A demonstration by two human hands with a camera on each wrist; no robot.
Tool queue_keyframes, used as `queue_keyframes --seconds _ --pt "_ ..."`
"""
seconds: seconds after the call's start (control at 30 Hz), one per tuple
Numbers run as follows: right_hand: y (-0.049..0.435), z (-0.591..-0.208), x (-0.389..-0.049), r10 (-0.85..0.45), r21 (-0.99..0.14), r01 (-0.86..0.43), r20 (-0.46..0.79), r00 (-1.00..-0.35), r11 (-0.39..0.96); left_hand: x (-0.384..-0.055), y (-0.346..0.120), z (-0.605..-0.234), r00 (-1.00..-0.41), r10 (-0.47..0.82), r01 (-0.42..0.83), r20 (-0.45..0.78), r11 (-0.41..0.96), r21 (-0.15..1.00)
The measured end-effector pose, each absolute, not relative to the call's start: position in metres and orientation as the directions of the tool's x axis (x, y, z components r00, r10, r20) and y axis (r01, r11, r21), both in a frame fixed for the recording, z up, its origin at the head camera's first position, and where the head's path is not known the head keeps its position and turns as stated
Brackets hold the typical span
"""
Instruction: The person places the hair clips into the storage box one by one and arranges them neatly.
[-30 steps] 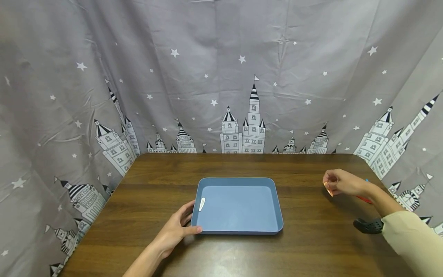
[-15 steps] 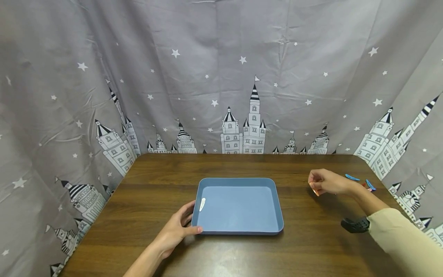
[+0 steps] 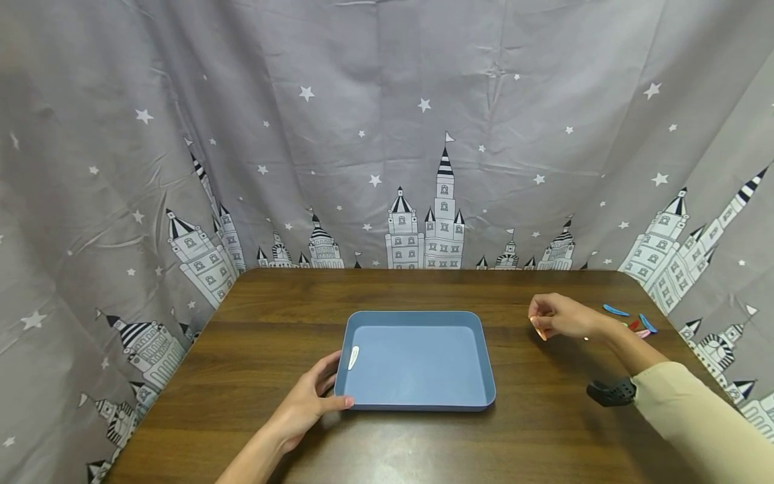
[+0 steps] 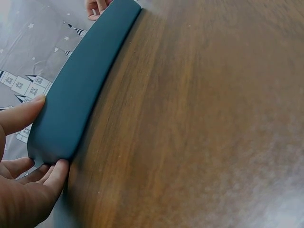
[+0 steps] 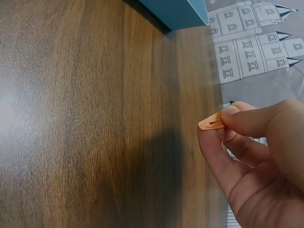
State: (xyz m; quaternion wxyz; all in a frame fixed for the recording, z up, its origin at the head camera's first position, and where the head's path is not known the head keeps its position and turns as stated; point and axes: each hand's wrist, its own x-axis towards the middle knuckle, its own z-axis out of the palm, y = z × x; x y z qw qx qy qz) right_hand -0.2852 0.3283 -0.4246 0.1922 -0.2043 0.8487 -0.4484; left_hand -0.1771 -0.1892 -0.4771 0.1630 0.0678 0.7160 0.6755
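Note:
A blue rectangular tray (image 3: 417, 366) sits in the middle of the table. My left hand (image 3: 307, 403) grips its near left corner, thumb on the front rim and fingers around the left side; the left wrist view shows the thumb (image 4: 28, 114) against the tray wall (image 4: 78, 90). Inside the tray, along its left wall, lies a white snap hair clip (image 3: 353, 357). To the right of the tray, above the table, my right hand (image 3: 562, 317) pinches an orange snap hair clip (image 5: 212, 122) between thumb and fingertips, its narrow tip sticking out.
At the table's right end lie blue hair clips (image 3: 648, 324), a red one (image 3: 633, 325) and a pink one (image 3: 643, 333), partly behind the right forearm. A small pale piece (image 3: 586, 339) shows beneath that arm. A grey castle-print curtain (image 3: 375, 121) hangs behind the wooden table (image 3: 423, 447).
My right hand has moved left toward the tray, carrying the orange hair clip, which uncovers more clips at the right end. The left hand and tray have stayed put.

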Motion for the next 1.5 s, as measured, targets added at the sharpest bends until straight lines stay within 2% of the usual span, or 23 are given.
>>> queue_keyframes --seconds 0.5,1.5 --pt "0.312 -0.424 -0.291 -0.562 -0.843 -0.199 -0.14 -0.816 0.499 -0.177 -0.189 -0.477 -0.939 0.312 -0.126 -0.142 0.072 0.99" --pt "0.274 -0.417 -0.295 -0.569 -0.848 -0.22 -0.113 -0.815 0.482 -0.177 -0.188 -0.476 -0.94 0.309 -0.129 -0.146 0.072 0.989"
